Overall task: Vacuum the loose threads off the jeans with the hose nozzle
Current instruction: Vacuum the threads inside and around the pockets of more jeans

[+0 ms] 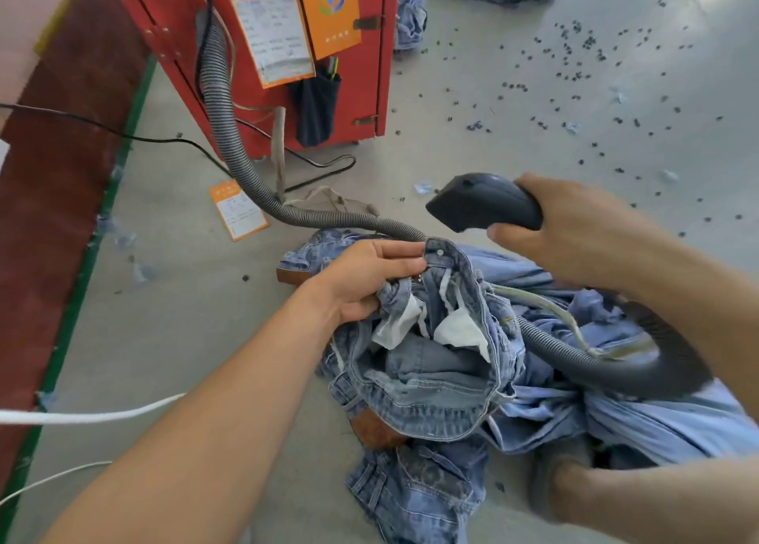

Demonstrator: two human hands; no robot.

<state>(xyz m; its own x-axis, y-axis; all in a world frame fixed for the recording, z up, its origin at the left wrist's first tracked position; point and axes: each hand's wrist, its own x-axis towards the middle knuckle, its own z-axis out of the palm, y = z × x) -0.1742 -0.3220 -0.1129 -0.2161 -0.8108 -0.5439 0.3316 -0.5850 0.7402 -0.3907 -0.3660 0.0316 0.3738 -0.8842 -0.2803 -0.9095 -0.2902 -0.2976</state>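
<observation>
Around you stand a red cabinet [263,50], black cables [164,139] and dark scraps [575,50] scattered on the grey floor [185,317]. The ribbed hose [230,132] loops behind the jeans [431,371] heaped on that floor. Your left hand [369,280] pinches their waistband up; your right hand [575,227] grips the nozzle [480,202] just above.

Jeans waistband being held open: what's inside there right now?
Inside the jeans, which the left hand grips at the waistband, white pocket linings and bunched denim show. The legs' interior is hidden by folds. The nozzle in the right hand is outside, above.
</observation>
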